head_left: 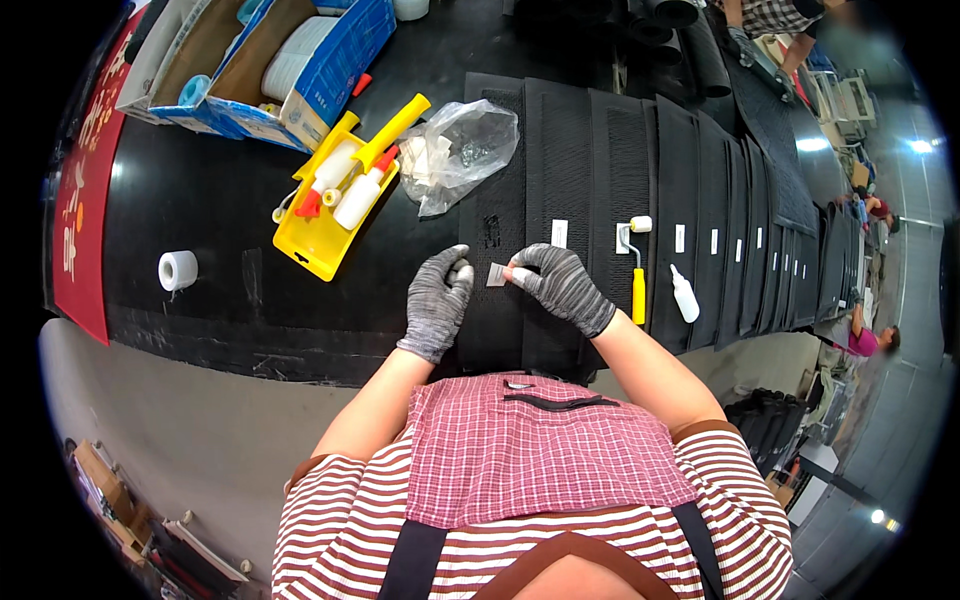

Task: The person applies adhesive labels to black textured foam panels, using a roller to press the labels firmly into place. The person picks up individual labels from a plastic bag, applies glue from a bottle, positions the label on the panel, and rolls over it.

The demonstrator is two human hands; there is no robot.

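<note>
A small white label [495,275] lies over the leftmost black textured mat [493,135]. My right hand [562,285], in a grey knitted glove, pinches the label's right edge between thumb and forefinger. To its left is my left hand [440,303], gloved alike, its fingers curled in and nothing visible in them. A dark patch [491,232] marks the mat just above the label. Right of my hands lie a small roller with a yellow handle [638,295] and a white squeeze bottle [684,297]. Another white label [559,233] rests on the neighbouring mat.
Overlapping black mats with labels run along the table to the right. At left are a yellow tray [317,252] with glue bottles, a clear plastic bag [470,150], a blue cardboard box [345,65] and a white roll [178,270]. Another person [775,40] works at the far right.
</note>
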